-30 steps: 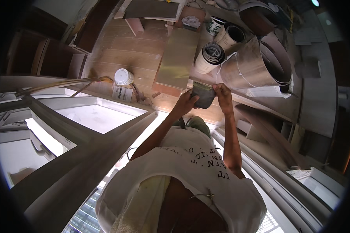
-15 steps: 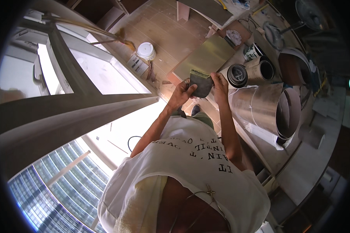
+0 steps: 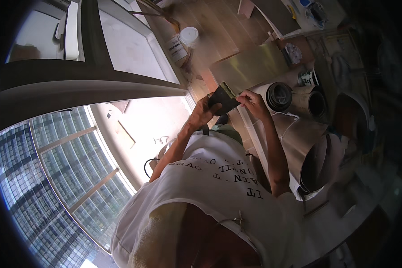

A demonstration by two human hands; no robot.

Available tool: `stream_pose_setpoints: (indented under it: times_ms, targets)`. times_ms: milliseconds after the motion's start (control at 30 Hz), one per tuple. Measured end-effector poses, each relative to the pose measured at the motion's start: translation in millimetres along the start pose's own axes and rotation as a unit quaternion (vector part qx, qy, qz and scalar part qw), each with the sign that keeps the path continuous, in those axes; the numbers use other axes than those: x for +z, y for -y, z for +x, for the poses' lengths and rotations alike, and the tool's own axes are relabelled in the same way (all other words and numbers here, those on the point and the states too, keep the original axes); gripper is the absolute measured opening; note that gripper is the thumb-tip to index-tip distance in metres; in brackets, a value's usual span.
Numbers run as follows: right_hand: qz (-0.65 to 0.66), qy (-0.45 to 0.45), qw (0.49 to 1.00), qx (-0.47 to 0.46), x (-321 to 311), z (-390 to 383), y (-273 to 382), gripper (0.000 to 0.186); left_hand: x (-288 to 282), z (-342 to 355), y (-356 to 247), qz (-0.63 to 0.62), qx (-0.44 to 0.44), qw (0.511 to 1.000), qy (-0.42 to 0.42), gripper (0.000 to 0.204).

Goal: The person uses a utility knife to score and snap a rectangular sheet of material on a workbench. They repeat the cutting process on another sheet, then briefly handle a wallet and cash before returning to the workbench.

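In front of my torso I hold a dark grey, flat, squarish piece with a ragged yellow-green strip along its upper edge. My left hand grips its left side, thumb on the near face. At the right edge, beside the yellow-green strip, the fingertips of my right hand pinch together on the piece. The piece is tilted, and its far face is hidden. Beyond it lies a shiny gold-coloured sheet.
To the right lie a dark rolled sheet, a tan roll and a large metallic roll. A white-lidded bucket stands on the far floor. A pale frame and tall windows are on the left.
My view has swung, carrying the bucket and rolls rightward in the picture. The dark piece has tilted, its strip now slanting down to the right. Both hands stay on it.
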State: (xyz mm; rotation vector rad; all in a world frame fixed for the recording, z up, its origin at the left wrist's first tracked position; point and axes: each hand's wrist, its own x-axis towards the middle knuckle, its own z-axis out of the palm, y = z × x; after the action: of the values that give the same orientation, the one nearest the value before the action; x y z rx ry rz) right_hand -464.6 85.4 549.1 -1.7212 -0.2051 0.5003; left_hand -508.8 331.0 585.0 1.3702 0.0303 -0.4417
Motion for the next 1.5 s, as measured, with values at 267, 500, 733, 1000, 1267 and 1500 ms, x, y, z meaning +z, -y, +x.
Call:
stream_pose_setpoints:
  times_ms: [267,500,733,1000,1267,1500]
  targets:
    - [-0.297,0.157,0.929,-0.155,-40.6,9.6,40.4,0.018,10.5,-0.4,-4.7,0.043,-0.063,0.997,0.03,0.038]
    - [-0.408,0.15,0.873,-0.221,-26.9,-11.6,-9.3,0.026,14.5,11.4,-3.5,0.221,-0.014,0.967,0.128,0.035]
    - [-0.453,0.041,0.87,-0.189,-0.1,-16.4,-8.3,0.018,-6.1,21.0,2.3,0.222,-0.012,0.967,0.122,0.028]
    - [0.014,-0.066,0.998,-0.008,39.2,-3.7,-6.9,0.021,-48.3,24.4,33.3,0.053,-0.004,0.997,0.052,0.03]
    - [0.102,-0.166,0.978,-0.081,62.6,38.1,-10.1,0.023,-47.6,24.2,14.9,-0.036,0.021,0.999,0.026,0.031]
    - [0.006,-0.192,0.974,-0.117,36.8,34.1,34.0,0.025,-18.8,24.2,-17.0,0.032,0.046,0.998,-0.001,0.028]
